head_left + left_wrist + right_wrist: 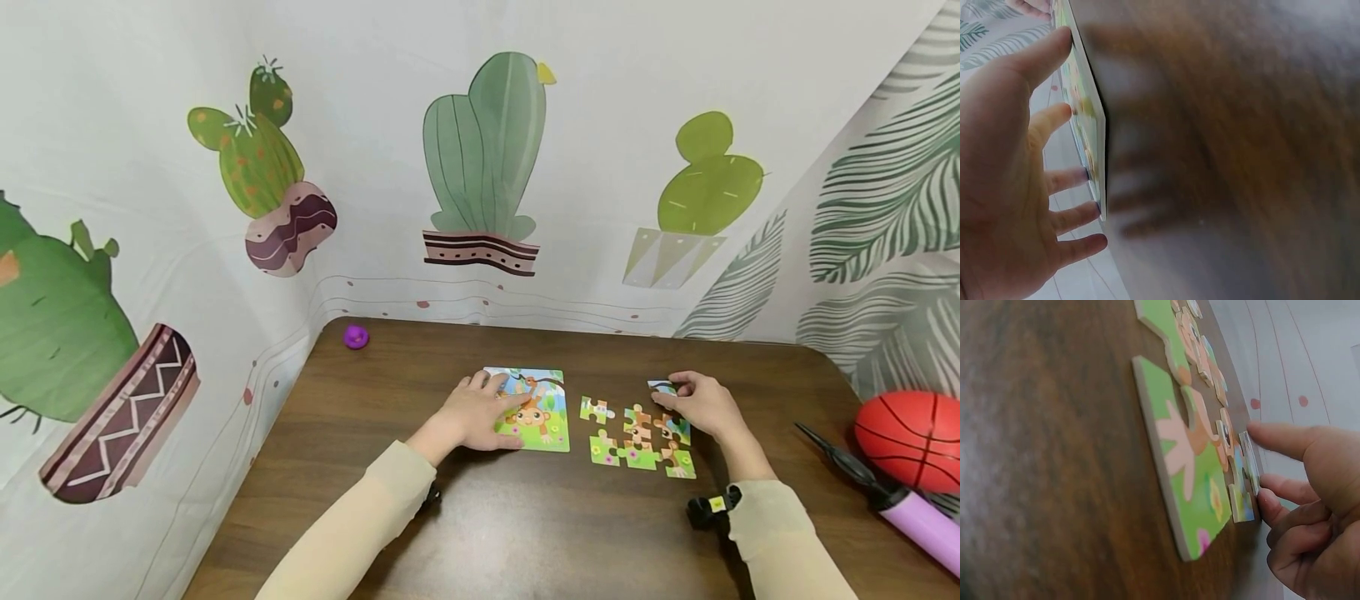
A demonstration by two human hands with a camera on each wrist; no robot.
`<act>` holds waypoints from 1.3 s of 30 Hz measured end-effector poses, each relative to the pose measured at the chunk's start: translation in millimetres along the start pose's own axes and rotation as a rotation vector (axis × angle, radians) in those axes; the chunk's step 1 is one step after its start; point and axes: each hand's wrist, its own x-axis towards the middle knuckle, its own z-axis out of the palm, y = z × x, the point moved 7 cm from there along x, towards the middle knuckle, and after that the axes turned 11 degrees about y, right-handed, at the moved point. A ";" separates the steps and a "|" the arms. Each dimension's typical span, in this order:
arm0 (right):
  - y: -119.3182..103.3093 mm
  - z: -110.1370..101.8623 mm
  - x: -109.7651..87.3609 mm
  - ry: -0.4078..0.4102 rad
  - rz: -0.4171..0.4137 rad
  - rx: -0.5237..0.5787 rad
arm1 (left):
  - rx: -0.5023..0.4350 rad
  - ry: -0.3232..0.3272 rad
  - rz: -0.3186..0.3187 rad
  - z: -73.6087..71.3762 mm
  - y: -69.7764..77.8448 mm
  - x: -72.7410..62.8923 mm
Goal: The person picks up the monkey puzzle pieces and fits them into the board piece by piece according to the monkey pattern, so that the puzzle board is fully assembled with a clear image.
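Brown tabletop (pixel 480 525) under monkey board (pixel 542 417), grassy edge (pixel 551 447) nearest, long axis unclear.

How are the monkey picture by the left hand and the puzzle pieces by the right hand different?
The monkey picture is one whole rectangle, while the puzzle pieces have knobby edges and gaps among them. The left hand is spread over the monkey picture, while the right hand pinches one of the puzzle pieces. Both show a brown monkey on green, and both are on the brown table.
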 end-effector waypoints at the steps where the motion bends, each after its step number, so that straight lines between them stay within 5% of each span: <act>1: 0.1 0.1 -0.1 -0.004 0.002 0.002 | 0.009 0.001 -0.003 1.0 0.1 0.5; 11: -0.6 0.9 2.8 -0.041 -0.008 -0.001 | 0.084 -0.026 -0.018 0.9 2.7 6.8; 20: 1.6 0.3 1.8 -0.044 0.007 -0.003 | 0.001 -0.041 -0.023 0.3 7.2 9.4; 39: 0.4 -10.4 -5.7 0.074 -0.037 0.004 | -0.035 -0.043 -0.044 1.1 8.2 7.9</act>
